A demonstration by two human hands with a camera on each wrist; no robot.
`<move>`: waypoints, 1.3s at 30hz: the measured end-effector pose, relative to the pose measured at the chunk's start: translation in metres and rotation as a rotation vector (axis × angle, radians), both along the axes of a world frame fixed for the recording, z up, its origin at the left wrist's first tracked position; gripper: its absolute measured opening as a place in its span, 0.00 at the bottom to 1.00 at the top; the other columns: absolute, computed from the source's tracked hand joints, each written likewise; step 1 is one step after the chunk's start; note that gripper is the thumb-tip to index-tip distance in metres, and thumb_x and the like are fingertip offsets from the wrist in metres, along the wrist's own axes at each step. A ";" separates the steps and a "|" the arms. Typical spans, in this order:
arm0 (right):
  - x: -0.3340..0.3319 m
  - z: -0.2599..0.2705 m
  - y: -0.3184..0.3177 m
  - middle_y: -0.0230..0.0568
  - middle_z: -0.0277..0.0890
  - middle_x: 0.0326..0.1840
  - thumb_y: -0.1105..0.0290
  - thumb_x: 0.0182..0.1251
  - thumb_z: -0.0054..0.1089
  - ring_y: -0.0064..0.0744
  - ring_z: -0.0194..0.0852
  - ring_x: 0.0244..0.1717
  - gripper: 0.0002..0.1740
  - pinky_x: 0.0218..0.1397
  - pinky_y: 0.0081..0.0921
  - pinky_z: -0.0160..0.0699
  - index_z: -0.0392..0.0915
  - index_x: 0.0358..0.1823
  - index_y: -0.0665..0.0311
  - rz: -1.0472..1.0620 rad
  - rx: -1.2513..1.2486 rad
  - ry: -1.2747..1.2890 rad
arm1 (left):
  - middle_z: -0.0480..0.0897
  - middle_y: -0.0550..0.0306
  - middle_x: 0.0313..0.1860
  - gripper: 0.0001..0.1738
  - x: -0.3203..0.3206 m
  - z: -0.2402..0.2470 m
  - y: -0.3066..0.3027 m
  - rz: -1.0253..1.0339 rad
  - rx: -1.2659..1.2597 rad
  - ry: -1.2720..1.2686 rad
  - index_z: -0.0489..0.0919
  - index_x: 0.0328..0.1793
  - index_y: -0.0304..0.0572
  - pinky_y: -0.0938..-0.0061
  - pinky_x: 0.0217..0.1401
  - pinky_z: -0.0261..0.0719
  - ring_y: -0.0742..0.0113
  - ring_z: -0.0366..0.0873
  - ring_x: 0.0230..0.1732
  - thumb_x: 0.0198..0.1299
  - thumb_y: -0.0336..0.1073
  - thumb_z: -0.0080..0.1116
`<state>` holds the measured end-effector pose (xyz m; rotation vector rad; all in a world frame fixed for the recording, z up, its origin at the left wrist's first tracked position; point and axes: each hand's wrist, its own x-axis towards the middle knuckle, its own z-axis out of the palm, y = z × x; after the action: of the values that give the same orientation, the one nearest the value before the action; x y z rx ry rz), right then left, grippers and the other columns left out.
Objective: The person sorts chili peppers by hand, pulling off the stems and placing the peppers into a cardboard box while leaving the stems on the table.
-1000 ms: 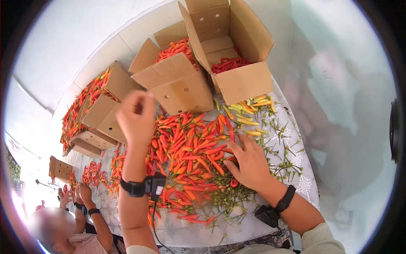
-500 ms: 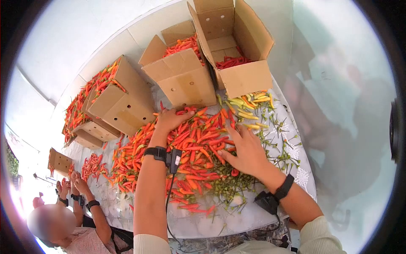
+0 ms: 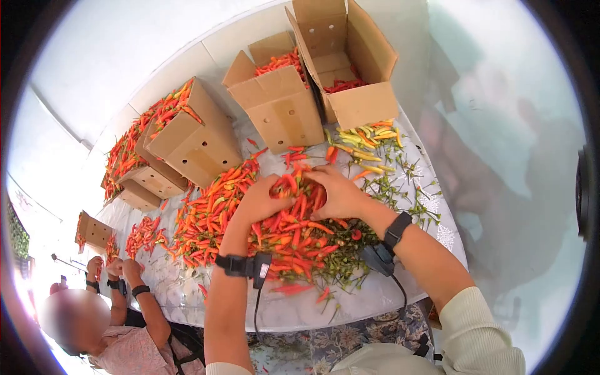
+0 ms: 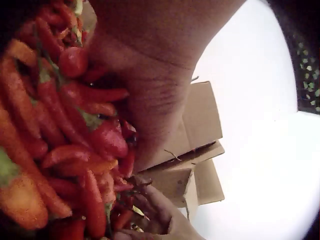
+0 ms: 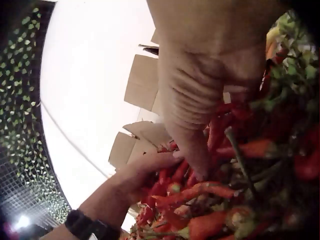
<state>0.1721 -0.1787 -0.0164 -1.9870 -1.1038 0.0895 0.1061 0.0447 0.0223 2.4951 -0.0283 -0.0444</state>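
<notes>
In the head view a heap of red and orange chilli peppers (image 3: 212, 219) covers the table. At its far side my left hand (image 3: 257, 201) and right hand (image 3: 344, 195) face each other, curled around a bunch of red chillies (image 3: 301, 195) between them. The left wrist view has the left palm (image 4: 155, 80) close against red chillies (image 4: 60, 110), with the right fingers (image 4: 160, 210) opposite. Seen from the right wrist, the right thumb (image 5: 195, 155) presses down into the chillies, and the left hand (image 5: 145, 172) lies across from it. Some fingertips are buried among the peppers.
Cardboard boxes of chillies, including a middle one (image 3: 278, 122) and a tall one (image 3: 362, 106), line the back. Yellow chillies (image 3: 369, 156) lie at the right, near scattered green stems (image 3: 406, 194). Another person (image 3: 134, 337) works at the left end.
My left hand came down from the air onto the heap's far side, then moved right and nearer. The right hand shifted left, and both now gather chillies between them.
</notes>
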 end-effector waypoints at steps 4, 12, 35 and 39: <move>-0.023 0.032 -0.012 0.50 0.68 0.59 0.63 0.45 0.72 0.48 0.68 0.59 0.33 0.63 0.36 0.66 0.73 0.57 0.60 0.206 0.103 -0.039 | 0.78 0.48 0.48 0.33 -0.045 0.055 -0.003 -0.238 0.163 0.053 0.76 0.54 0.37 0.65 0.54 0.71 0.55 0.75 0.49 0.43 0.48 0.71; 0.022 0.056 0.001 0.48 0.76 0.49 0.63 0.59 0.60 0.44 0.75 0.49 0.14 0.54 0.33 0.72 0.81 0.42 0.62 -0.086 0.126 0.006 | 0.78 0.44 0.52 0.26 0.007 0.070 0.061 -0.018 -0.113 0.073 0.75 0.55 0.34 0.66 0.60 0.70 0.54 0.75 0.54 0.49 0.36 0.63; 0.055 -0.014 0.099 0.50 0.69 0.46 0.65 0.48 0.64 0.56 0.65 0.51 0.17 0.53 0.40 0.70 0.79 0.41 0.61 -0.302 -0.176 -0.292 | 0.80 0.43 0.47 0.20 0.107 -0.029 0.088 0.130 0.500 0.026 0.79 0.47 0.34 0.62 0.51 0.73 0.45 0.76 0.49 0.52 0.40 0.57; 0.048 -0.009 0.099 0.52 0.71 0.49 0.68 0.48 0.61 0.56 0.65 0.56 0.17 0.53 0.41 0.71 0.79 0.42 0.63 -0.104 -0.286 -0.188 | 0.80 0.43 0.44 0.18 0.068 -0.005 0.066 -0.108 0.222 0.262 0.79 0.45 0.32 0.66 0.52 0.73 0.50 0.76 0.48 0.54 0.40 0.56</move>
<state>0.2198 -0.0798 -0.0250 -2.3445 -1.1545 0.0059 0.1742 0.1110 0.0173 2.6864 -0.0508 -0.4405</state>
